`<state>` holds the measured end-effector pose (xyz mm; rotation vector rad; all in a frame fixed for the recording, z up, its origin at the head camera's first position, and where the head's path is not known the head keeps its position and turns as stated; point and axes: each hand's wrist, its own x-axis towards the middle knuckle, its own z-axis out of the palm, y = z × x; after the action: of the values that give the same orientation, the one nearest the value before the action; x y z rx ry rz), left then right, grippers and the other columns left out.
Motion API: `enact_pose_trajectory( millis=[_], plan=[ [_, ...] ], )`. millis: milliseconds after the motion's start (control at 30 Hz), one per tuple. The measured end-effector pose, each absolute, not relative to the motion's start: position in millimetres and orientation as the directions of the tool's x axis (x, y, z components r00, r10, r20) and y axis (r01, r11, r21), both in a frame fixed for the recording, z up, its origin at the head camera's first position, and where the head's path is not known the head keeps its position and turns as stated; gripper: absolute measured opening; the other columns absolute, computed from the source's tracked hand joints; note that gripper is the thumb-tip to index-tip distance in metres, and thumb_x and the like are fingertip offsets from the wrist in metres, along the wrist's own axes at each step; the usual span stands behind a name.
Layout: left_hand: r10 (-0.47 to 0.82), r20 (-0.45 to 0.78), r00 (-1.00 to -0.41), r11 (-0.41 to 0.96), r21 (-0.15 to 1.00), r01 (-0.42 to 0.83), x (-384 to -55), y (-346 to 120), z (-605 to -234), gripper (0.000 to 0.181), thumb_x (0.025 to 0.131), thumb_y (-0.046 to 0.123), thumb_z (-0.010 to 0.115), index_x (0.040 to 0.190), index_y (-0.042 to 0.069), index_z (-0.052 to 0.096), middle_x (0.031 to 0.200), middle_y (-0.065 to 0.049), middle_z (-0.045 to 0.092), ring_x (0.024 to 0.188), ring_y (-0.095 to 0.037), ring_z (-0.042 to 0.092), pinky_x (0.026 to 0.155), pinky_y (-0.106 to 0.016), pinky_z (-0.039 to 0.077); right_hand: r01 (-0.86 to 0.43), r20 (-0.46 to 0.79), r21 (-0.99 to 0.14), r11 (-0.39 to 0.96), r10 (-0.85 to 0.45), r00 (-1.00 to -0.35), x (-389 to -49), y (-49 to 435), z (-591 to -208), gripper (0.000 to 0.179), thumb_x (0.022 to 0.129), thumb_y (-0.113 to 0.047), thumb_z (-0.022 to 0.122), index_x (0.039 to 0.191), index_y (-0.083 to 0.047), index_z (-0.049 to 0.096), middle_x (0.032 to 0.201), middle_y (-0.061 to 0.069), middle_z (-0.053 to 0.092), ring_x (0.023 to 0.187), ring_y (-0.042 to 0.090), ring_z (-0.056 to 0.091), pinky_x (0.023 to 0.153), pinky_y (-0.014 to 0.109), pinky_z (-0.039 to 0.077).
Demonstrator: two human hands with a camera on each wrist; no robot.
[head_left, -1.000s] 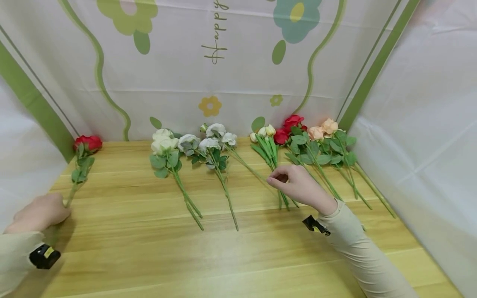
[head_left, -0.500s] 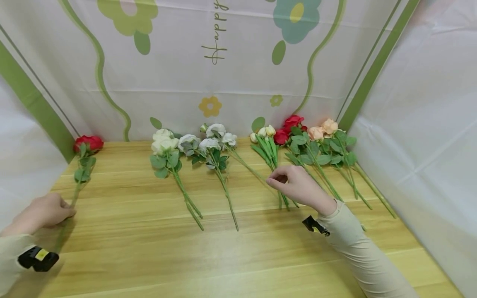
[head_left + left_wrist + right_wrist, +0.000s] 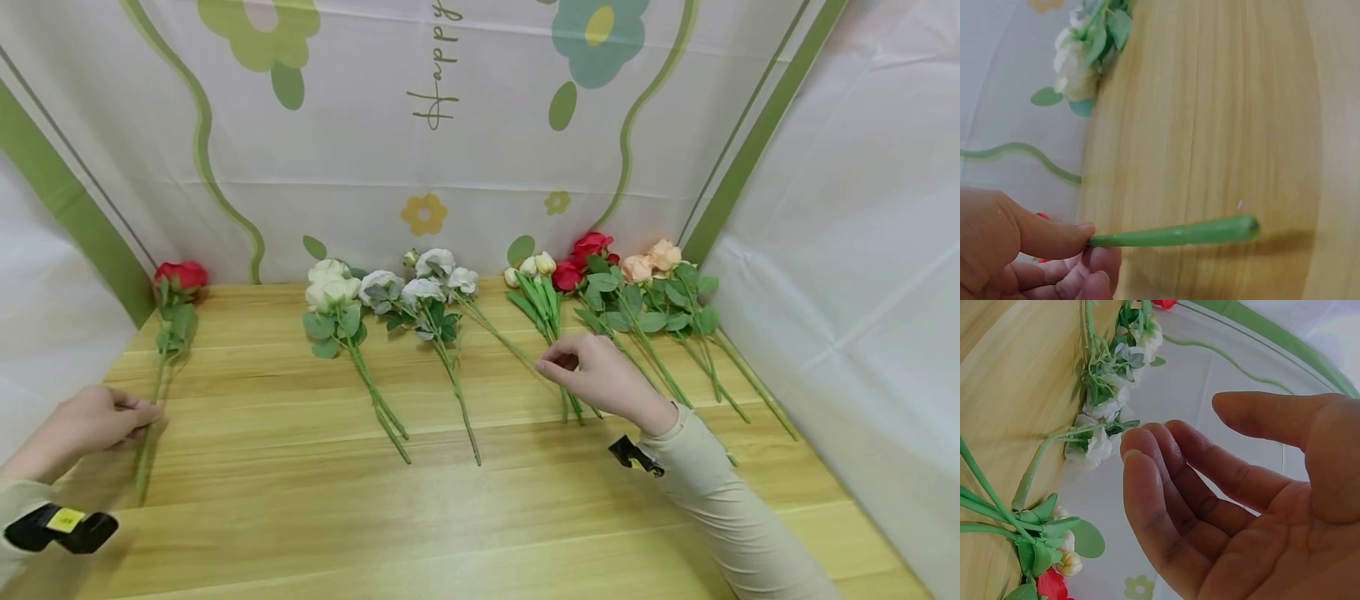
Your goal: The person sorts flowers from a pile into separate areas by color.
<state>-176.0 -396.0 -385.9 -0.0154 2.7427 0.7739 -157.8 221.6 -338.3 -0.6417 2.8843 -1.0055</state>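
Observation:
At the far left of the table, a red artificial rose (image 3: pixel 181 277) points toward the back cloth. My left hand (image 3: pixel 93 423) pinches its green stem (image 3: pixel 1179 235) between thumb and fingers; in the left wrist view the stem's cut end sticks out past the thumb. My right hand (image 3: pixel 600 375) hovers above the stems of the cream tulips (image 3: pixel 536 267), beside the long stem of a white flower (image 3: pixel 462 281). Its fingers are loosely curved, with a gap to the thumb and nothing between them in the right wrist view.
Cream roses (image 3: pixel 332 287) and white-grey flowers (image 3: pixel 422 292) lie along the back of the wooden table (image 3: pixel 315 525). Red roses (image 3: pixel 590 244) and peach roses (image 3: pixel 663 255) lie at the right. White cloth walls (image 3: pixel 480 150) enclose the back and both sides.
My left hand has shifted slightly right with the red rose's stem. The stem now stands more in line with the view, its lower end showing below the hand. My right hand stays still.

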Motion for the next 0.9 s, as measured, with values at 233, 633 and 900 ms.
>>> enact_pose_trajectory(
  millis=[233,633,900],
  plan=[
    [0.060,-0.210,-0.976,0.771,0.630,-0.088,-166.8,-383.4,-389.7,0.049,0.104,0.030,0.050,0.109,-0.018,0.055,0.085,-0.008,0.067,0.069,-0.017,0.064,0.061,-0.033,0.055,-0.367,0.104,-0.604,0.708,-0.387,-0.916,-156.0,220.4,-338.9,0.016,0.098,-0.025,0.064,0.097,-0.014,0.074,0.082,-0.007,0.066,0.072,0.013,0.061,0.067,0.035,0.050],
    [0.062,-0.077,-0.995,0.742,0.670,-0.005,-154.0,-327.8,-374.7,0.058,0.104,0.039,0.049,0.123,-0.016,0.053,0.096,-0.015,0.068,0.075,-0.021,0.068,0.063,-0.033,0.055,-0.363,0.093,-0.615,0.700,-0.393,-0.915,-154.4,219.8,-338.6,0.017,0.098,-0.025,0.063,0.099,-0.013,0.074,0.083,-0.007,0.066,0.073,0.011,0.061,0.068,0.035,0.050],
    [0.082,0.036,-0.996,0.684,0.725,0.083,-143.9,-284.7,-367.1,0.051,0.103,0.036,0.051,0.121,-0.012,0.055,0.099,-0.018,0.067,0.077,-0.017,0.066,0.062,-0.033,0.055,-0.370,0.094,-0.612,0.699,-0.399,-0.912,-154.3,218.5,-337.9,0.016,0.098,-0.025,0.063,0.098,-0.013,0.074,0.083,-0.007,0.066,0.073,0.012,0.061,0.068,0.035,0.050]
  ],
)
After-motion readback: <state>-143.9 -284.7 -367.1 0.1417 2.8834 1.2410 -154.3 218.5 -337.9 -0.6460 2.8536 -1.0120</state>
